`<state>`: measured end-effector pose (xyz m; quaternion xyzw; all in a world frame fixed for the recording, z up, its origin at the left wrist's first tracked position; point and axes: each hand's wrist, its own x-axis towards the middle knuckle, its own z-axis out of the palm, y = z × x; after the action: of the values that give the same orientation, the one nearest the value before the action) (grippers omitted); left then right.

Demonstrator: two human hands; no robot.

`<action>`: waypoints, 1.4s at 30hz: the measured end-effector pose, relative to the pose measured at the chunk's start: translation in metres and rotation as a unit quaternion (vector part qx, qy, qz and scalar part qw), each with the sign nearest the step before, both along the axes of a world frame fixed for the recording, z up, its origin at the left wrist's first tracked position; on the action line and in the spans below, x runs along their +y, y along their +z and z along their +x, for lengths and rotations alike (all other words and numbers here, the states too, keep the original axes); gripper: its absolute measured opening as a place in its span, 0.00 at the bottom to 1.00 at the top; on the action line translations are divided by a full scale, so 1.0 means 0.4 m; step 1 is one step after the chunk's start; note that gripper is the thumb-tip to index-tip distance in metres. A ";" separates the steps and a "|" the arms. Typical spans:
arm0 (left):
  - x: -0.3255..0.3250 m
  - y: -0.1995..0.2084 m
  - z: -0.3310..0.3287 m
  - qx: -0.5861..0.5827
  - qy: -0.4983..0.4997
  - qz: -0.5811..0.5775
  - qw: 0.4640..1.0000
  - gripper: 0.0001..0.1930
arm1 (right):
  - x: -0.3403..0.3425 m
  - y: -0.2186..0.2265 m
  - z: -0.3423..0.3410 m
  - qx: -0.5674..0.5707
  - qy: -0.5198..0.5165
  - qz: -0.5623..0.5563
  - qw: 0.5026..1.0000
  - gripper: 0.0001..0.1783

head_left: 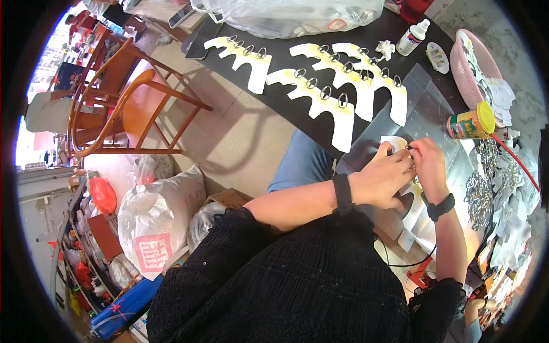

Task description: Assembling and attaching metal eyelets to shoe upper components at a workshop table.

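Observation:
My left hand (382,178) is closed over a white scalloped cut-out piece (416,210), its fingers bent along the upper edge. Against those fingertips my right hand (430,170) pinches something small and dark that the fingers mostly hide. Both hands are above a clear sheet (426,106) on the black table. Just beyond them lie several similar white pieces (343,117) with yellowish smears, each with a row of metal rings standing up along its edge. To the right of my right hand is a heap of loose metal rings (479,197).
A yellow-lidded can (472,121), a pink basket (459,60) of white pieces and a white bottle (413,38) stand at the right. Clear plastic bags (291,17) cover the far edge. On the floor to the left are a wooden chair (143,108) and a stuffed white sack (157,214).

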<state>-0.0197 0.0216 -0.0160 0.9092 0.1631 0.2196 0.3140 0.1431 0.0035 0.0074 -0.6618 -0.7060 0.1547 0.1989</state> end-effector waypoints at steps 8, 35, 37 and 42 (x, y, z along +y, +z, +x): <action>0.003 -0.005 -0.001 -0.005 -0.004 0.004 1.000 0.34 | 0.002 0.001 0.001 -0.012 0.000 0.000 1.000 0.03; 0.006 0.000 0.000 0.027 -0.009 0.058 0.998 0.35 | 0.009 -0.014 0.010 0.007 -0.037 -0.010 0.999 0.04; 0.005 0.001 0.002 0.025 -0.011 0.059 0.998 0.35 | 0.006 -0.020 0.015 0.007 -0.035 -0.005 0.999 0.04; 0.004 -0.002 0.005 0.029 -0.008 0.077 0.997 0.36 | 0.011 -0.028 0.024 -0.004 -0.034 -0.010 0.999 0.04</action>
<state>-0.0179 0.0231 -0.0167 0.9379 0.1471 0.2028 0.2400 0.1529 0.0081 -0.0036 -0.6883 -0.6821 0.1519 0.1948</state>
